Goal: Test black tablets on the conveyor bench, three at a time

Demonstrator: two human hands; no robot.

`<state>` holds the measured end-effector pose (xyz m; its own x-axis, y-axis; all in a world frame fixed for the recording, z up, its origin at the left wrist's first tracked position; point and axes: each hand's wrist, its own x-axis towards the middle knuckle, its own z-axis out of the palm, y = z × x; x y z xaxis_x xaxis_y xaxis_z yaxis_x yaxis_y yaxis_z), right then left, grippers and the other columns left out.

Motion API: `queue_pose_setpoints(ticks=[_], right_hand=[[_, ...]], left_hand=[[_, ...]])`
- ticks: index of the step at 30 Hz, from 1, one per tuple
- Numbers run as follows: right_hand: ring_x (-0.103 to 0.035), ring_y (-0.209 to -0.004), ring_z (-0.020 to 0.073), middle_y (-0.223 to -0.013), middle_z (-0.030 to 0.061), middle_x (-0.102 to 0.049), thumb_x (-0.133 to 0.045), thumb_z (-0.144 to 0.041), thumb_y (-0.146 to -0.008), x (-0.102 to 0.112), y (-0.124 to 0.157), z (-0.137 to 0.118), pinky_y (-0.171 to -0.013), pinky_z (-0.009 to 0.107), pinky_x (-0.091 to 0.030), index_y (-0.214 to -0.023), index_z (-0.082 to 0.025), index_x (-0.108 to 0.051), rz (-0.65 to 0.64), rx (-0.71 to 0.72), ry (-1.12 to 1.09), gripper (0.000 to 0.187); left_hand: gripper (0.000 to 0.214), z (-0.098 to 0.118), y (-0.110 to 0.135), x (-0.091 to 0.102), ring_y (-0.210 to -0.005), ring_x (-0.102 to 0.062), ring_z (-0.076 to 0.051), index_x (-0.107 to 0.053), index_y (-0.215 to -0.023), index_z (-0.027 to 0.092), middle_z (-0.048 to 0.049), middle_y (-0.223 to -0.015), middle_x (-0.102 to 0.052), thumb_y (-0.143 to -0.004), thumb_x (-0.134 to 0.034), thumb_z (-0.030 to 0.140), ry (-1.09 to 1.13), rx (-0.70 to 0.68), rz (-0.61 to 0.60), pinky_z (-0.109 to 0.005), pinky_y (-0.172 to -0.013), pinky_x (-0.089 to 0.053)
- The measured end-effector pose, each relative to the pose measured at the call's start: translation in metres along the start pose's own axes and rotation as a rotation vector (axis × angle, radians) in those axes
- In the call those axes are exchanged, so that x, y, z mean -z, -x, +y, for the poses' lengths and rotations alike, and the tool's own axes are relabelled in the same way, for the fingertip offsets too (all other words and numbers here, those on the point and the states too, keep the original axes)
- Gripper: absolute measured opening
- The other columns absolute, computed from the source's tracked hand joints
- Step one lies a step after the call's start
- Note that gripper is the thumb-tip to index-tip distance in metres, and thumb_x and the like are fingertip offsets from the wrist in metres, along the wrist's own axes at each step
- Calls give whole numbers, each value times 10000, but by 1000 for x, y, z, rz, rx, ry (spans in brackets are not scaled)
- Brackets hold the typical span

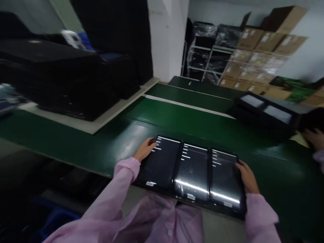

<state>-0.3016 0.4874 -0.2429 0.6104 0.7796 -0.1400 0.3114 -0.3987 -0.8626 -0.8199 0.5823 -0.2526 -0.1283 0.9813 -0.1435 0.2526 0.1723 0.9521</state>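
Note:
A black tray [210, 175] lies at the front edge of the green bench, nearest my body. Side by side in it are three dark glossy panels that look like screens: a left panel [163, 163], a middle panel [194, 168] and a right panel [224, 177]. Short white lines show near the top of each, and a small pale label sits at the bottom. My left hand [145, 149] grips the tray's left side, thumb over the rim. At the opposite side my right hand [248, 176] is closed around the edge, its lower fingers hidden.
The green bench [177, 114] stretches ahead, crossed by a white strip [187, 105]. Large black stacks [63, 81] stand on the left. At right, a black tray stack [263, 113] sits near another person's hand [315, 138]. Cardboard boxes [253, 60] are piled behind.

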Motion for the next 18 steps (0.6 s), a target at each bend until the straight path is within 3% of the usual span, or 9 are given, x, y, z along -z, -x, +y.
queue_pose_setpoints(ticks=[5, 11, 13, 15, 18], right_hand=[[-673, -1117, 317, -1170, 88, -732, -717, -647, -671, -3, -9, 7, -992, 405, -534, -1244, -201, -695, -44, 31, -47, 727], [-658, -1139, 322, -1195, 92, -726, -728, -646, -662, 0, -4, 7, -1013, 403, -512, -1218, -189, -704, -43, 24, -72, 721], [-630, -1189, 331, -1217, 86, -718, -697, -660, -671, 2, -2, 4, -1040, 404, -488, -1192, -198, -722, -19, 2, -73, 696], [-608, -1218, 338, -1233, 86, -709, -687, -659, -656, 3, -1, 3, -1056, 399, -470, -1193, -194, -725, -3, -19, -73, 711], [-616, -1186, 337, -1217, 89, -709, -687, -654, -634, 3, -1, 2, -1047, 398, -467, -1218, -180, -718, 1, -43, -71, 753]], left_hand=[[624, 0, 5, -8, -1071, -708, -305, -676, -1219, 167, -99, -1089, -775, -741, -768, 557, 13, 0, -9, -428, -964, -574], [522, 7, 7, -2, -1142, -692, -334, -668, -1232, 172, -134, -1245, -728, -810, -653, 478, -102, -10, 81, -484, -995, -575], [538, 17, 16, -7, -1241, -641, -344, -634, -1291, 170, -156, -1366, -657, -814, -636, 417, -195, -145, 134, -507, -1056, -539], [531, 30, 31, -21, -1317, -587, -329, -599, -1341, 178, -152, -1416, -620, -839, -609, 352, -314, -384, 111, -515, -1134, -478], [456, 51, 57, -58, -1325, -579, -290, -591, -1348, 193, -127, -1375, -660, -900, -550, 259, -484, -686, -166, -513, -1200, -411]])
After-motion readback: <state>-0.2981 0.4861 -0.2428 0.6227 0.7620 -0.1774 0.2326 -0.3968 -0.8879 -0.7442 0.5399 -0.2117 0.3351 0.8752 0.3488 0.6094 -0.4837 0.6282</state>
